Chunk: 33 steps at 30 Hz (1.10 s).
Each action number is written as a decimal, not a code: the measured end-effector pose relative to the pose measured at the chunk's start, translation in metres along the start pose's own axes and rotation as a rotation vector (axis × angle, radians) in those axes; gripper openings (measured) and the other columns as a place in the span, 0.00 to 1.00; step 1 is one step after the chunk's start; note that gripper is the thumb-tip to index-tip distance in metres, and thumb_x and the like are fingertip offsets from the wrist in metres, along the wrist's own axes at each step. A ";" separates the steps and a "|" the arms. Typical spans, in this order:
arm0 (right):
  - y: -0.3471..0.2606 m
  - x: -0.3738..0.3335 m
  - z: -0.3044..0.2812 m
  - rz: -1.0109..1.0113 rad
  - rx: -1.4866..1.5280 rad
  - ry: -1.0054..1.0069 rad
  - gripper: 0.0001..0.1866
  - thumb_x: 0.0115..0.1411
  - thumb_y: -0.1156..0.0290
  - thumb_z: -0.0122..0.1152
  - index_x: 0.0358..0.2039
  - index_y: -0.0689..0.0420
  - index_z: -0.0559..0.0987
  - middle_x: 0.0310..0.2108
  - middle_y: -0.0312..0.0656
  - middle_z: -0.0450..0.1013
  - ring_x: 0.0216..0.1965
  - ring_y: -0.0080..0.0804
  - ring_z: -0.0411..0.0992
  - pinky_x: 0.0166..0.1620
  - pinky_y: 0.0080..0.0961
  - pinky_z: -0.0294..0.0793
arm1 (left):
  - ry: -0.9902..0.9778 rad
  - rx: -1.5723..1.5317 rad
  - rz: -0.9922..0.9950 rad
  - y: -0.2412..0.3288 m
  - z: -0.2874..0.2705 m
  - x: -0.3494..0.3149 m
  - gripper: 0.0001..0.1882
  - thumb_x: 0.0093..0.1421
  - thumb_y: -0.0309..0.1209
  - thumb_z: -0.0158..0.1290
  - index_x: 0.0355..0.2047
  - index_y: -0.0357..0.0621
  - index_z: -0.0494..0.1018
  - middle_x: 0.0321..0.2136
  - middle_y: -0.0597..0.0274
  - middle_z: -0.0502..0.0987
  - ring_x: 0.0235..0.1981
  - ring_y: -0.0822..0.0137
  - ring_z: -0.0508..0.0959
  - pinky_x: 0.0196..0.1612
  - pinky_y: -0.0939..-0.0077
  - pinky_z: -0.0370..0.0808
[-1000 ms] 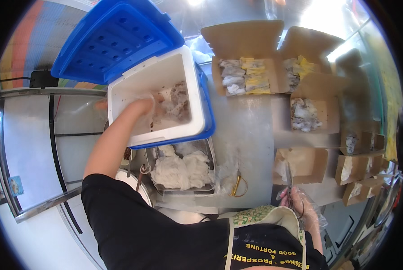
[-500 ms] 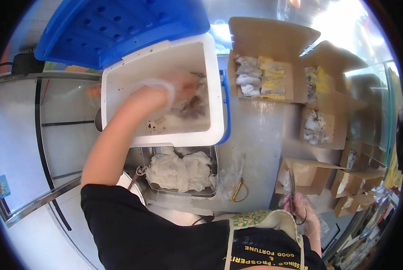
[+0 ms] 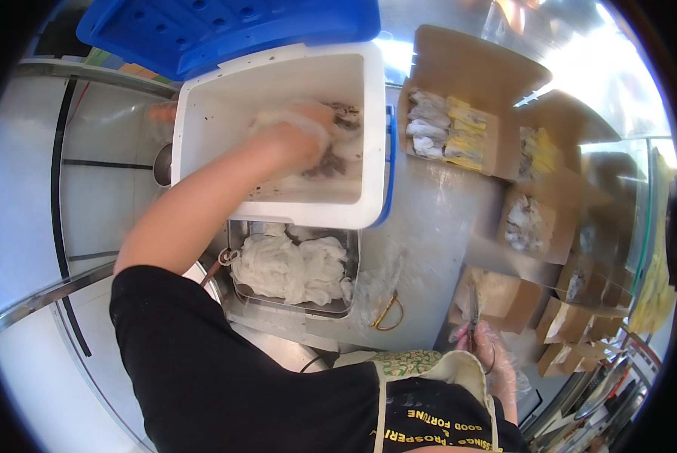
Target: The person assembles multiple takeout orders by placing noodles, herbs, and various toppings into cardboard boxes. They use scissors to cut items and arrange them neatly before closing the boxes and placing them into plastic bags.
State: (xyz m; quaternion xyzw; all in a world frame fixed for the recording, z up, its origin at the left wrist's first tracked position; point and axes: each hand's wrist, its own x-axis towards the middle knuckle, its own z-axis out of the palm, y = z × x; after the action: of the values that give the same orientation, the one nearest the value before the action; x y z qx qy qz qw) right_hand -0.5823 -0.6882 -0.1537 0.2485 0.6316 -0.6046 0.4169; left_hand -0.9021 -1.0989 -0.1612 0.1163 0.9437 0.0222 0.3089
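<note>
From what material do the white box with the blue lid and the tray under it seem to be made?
The white box looks like moulded plastic: smooth, matt, thick walls, with a blue lid bearing moulded dimples. The tray looks like stainless steel: thin grey rim with a dull shine. Neither is certain from look alone.

Left arm extended forward and fully outstretched, bare forearm, gloved left hand curled with fingers bent downward. Right hand, in a clear glove, held low near the torso, fingers closed in a grip.
</note>
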 end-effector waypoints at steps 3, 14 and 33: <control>0.000 -0.007 -0.010 0.011 -0.016 0.012 0.34 0.67 0.38 0.39 0.37 0.62 0.75 0.23 0.40 0.74 0.23 0.24 0.71 0.30 0.20 0.71 | -0.097 -0.419 -0.010 -0.038 -0.016 -0.011 0.19 0.60 0.36 0.51 0.49 0.43 0.75 0.48 0.55 0.79 0.46 0.56 0.80 0.45 0.61 0.78; -0.012 -0.018 -0.022 -0.073 -0.008 -0.013 0.31 0.69 0.43 0.42 0.37 0.63 0.75 0.23 0.41 0.74 0.23 0.24 0.71 0.30 0.20 0.72 | -0.083 -0.420 -0.236 -0.020 -0.052 -0.005 0.22 0.59 0.42 0.55 0.50 0.43 0.76 0.42 0.54 0.80 0.38 0.63 0.79 0.46 0.64 0.77; 0.002 -0.023 -0.032 -0.063 -0.030 -0.058 0.28 0.70 0.44 0.40 0.38 0.59 0.75 0.22 0.35 0.74 0.22 0.21 0.71 0.27 0.18 0.69 | -0.201 -0.283 0.085 0.014 -0.014 0.005 0.34 0.56 0.53 0.57 0.57 0.46 0.71 0.48 0.52 0.78 0.47 0.60 0.78 0.48 0.67 0.74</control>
State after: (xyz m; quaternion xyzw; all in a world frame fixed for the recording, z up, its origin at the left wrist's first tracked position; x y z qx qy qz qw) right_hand -0.5762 -0.6530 -0.1382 0.2044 0.6358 -0.6149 0.4194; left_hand -0.9110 -1.0840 -0.1515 0.1130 0.8897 0.1562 0.4138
